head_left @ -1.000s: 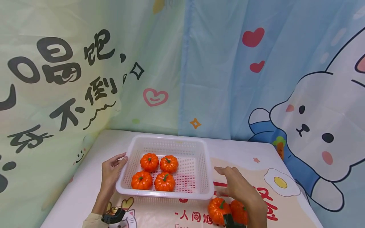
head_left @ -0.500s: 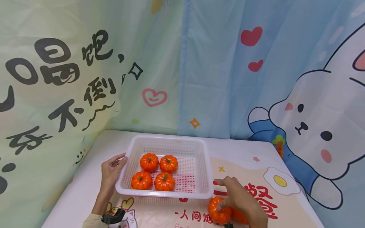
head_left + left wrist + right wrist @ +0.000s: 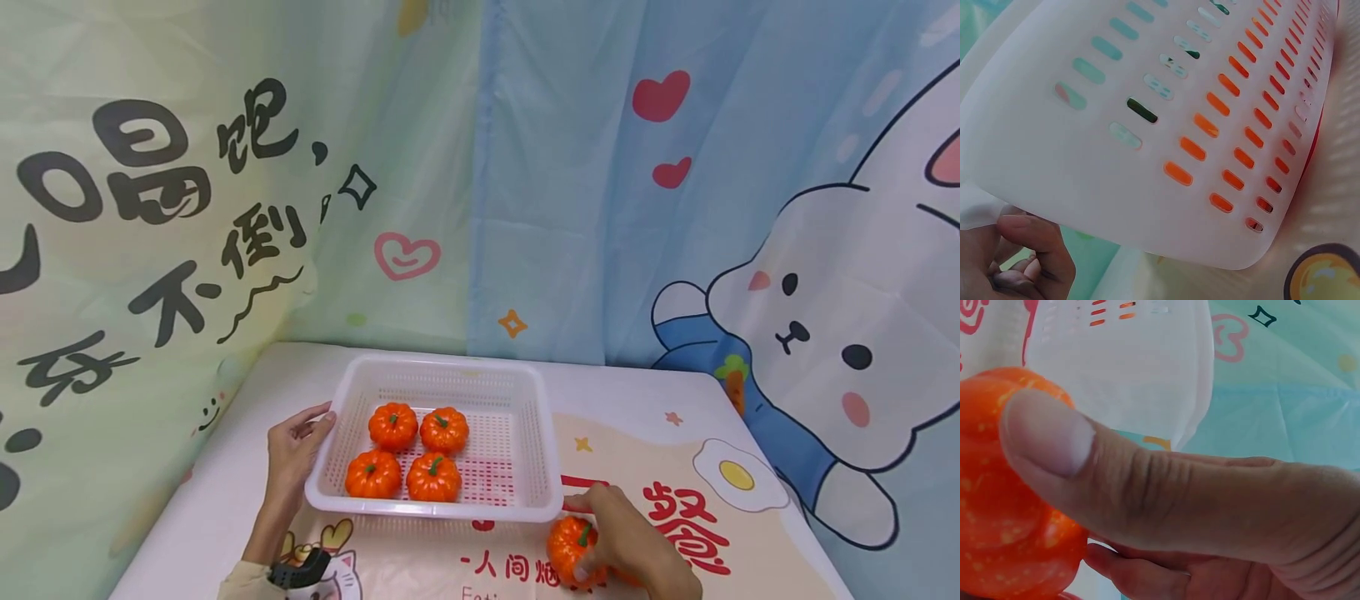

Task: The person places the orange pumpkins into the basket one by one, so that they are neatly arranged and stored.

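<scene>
A white plastic basket (image 3: 517, 500) with slotted walls stands mid-table, holding several small orange pumpkins, among them a front-left pumpkin (image 3: 373, 475). My left hand (image 3: 294, 446) holds the basket's left rim; in the left wrist view its thumb (image 3: 1022, 228) lies against the rim with the fingers curled. Outside the front right corner, my right hand (image 3: 626, 542) grips an orange pumpkin (image 3: 570, 537) between thumb and fingers. The right wrist view shows the thumb laid across this glossy pumpkin (image 3: 1010, 512). Another pumpkin (image 3: 628, 577) is mostly hidden under the right hand.
The table wears a printed cover (image 3: 510, 571) with red lettering, a cat and a fried egg. Behind it hangs a printed curtain (image 3: 555, 208) showing a rabbit, hearts and black characters.
My right hand has come down from above the two loose pumpkins, and its thumb and fingers now close around the left one. My left hand and the basket have stayed put.
</scene>
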Demonstrator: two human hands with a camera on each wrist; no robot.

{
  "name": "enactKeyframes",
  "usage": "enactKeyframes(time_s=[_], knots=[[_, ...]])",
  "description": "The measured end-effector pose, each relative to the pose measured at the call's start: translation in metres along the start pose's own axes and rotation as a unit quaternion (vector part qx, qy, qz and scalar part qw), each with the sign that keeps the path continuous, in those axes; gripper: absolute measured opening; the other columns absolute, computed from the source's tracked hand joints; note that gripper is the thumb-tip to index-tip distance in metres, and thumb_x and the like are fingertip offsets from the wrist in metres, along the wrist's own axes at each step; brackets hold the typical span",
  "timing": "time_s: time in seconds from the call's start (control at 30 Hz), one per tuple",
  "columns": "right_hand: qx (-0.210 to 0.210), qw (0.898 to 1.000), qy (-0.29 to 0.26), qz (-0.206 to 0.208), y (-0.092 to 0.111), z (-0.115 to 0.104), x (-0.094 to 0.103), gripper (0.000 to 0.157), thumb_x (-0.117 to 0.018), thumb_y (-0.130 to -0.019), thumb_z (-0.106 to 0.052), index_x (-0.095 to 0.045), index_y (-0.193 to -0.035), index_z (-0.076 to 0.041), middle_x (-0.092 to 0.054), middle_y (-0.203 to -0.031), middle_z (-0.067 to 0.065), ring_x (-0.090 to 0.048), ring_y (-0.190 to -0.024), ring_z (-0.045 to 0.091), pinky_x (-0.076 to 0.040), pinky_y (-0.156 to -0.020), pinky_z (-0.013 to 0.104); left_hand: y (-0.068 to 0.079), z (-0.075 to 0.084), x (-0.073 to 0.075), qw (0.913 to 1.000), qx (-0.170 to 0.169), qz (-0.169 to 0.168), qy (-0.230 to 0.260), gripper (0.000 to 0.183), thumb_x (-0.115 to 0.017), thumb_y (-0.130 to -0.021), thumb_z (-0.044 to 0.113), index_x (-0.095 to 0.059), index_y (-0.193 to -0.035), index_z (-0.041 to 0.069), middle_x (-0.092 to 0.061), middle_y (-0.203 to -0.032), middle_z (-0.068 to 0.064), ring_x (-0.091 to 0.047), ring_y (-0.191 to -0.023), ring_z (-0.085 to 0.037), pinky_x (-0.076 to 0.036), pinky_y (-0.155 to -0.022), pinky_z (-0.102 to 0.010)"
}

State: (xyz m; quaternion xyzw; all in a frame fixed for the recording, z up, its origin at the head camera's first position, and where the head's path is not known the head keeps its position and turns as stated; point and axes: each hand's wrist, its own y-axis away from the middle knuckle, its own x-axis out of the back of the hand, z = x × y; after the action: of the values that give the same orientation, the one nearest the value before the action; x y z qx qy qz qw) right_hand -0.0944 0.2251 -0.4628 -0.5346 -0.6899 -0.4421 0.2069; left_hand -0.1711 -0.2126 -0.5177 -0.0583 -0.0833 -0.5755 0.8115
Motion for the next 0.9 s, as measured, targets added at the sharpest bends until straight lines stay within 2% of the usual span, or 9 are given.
enactKeyframes(time_s=[0.13, 0.33, 0.63, 0.9], knots=[[-0.007, 1.000, -0.011, -0.003, 0.0007, 0.0020, -0.0029, 0.080, -0.106, -0.060, -0.015, -0.079, -0.135, -0.013, -0.068, -0.126, 0.010, -0.059, -0.107, 0.023, -0.063, -0.102, 0.056, 0.0004, 0.0013, 0.0000, 1.0000, -0.003, 0.000, 0.001, 0.050, -0.069, -0.108, 0.038, -0.070, -0.145, 0.005, -0.070, -0.140, -0.026, -0.071, -0.089, -0.007, -0.063, -0.077, -0.017], [-0.004, 1.000, 0.003, -0.006, 0.0012, 0.0065, -0.0073, 0.082, -0.107, -0.059, -0.019, -0.077, -0.135, -0.008, -0.068, -0.119, 0.008, -0.059, -0.100, 0.022, -0.064, -0.101, 0.056, 0.0014, 0.0022, 0.0000, 0.9999, -0.008, -0.003, 0.009, 0.049, -0.070, -0.108, 0.037, -0.070, -0.145, 0.004, -0.070, -0.139, -0.027, -0.071, -0.088, -0.006, -0.063, -0.077, -0.018], [0.002, 1.000, 0.000, -0.001, 0.0028, 0.0065, -0.0102, 0.082, -0.107, -0.060, -0.015, -0.073, -0.134, -0.010, -0.065, -0.117, 0.005, -0.059, -0.101, 0.020, -0.064, -0.101, 0.055, 0.0010, 0.0020, 0.0001, 0.9999, -0.004, 0.000, 0.015, 0.049, -0.070, -0.108, 0.037, -0.070, -0.144, 0.004, -0.070, -0.137, -0.026, -0.070, -0.087, -0.005, -0.063, -0.077, -0.018], [0.013, 1.000, 0.000, 0.000, 0.0036, 0.0042, -0.0066, 0.082, -0.107, -0.059, -0.015, -0.076, -0.134, -0.007, -0.066, -0.117, 0.004, -0.059, -0.101, 0.020, -0.063, -0.102, 0.055, 0.0004, 0.0022, 0.0002, 0.9998, -0.004, -0.002, 0.019, 0.047, -0.070, -0.108, 0.034, -0.070, -0.144, 0.003, -0.071, -0.135, -0.027, -0.070, -0.086, -0.006, -0.063, -0.076, -0.018]])
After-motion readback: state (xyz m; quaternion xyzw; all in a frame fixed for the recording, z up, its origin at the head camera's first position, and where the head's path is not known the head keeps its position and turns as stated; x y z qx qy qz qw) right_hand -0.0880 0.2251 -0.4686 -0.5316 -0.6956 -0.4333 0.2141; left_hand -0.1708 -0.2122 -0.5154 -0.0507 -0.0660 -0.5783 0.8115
